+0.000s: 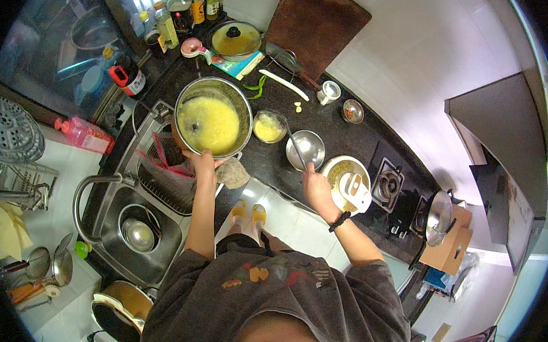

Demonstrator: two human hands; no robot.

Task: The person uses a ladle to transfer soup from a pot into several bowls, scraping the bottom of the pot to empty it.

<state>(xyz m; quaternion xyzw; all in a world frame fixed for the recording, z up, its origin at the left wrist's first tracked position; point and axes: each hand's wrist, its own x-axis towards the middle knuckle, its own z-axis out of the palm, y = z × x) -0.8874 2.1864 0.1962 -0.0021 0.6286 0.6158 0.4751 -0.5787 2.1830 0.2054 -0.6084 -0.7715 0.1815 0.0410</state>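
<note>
My left hand (203,165) grips the near rim of a large metal pot (234,95) and holds it tilted over the counter beside the sink. A thick yellow mixture (213,127) lies inside the pot. My right hand (319,192) is closed around the dark handle of a long utensil (298,148). That handle runs past a steel bowl (309,145) towards a glass bowl (256,134) containing yellow mush; I cannot tell the utensil's far end clearly. Close beside my right hand stands a white-lidded round container (364,176).
The sink (110,236) with its curved faucet (80,206) lies at left, metal bowls inside. Bottles (180,15), a lidded pan (235,39) and a cutting board (315,28) stand behind. A gas stove (388,182) is at right. A grey cloth (233,173) lies at the counter edge.
</note>
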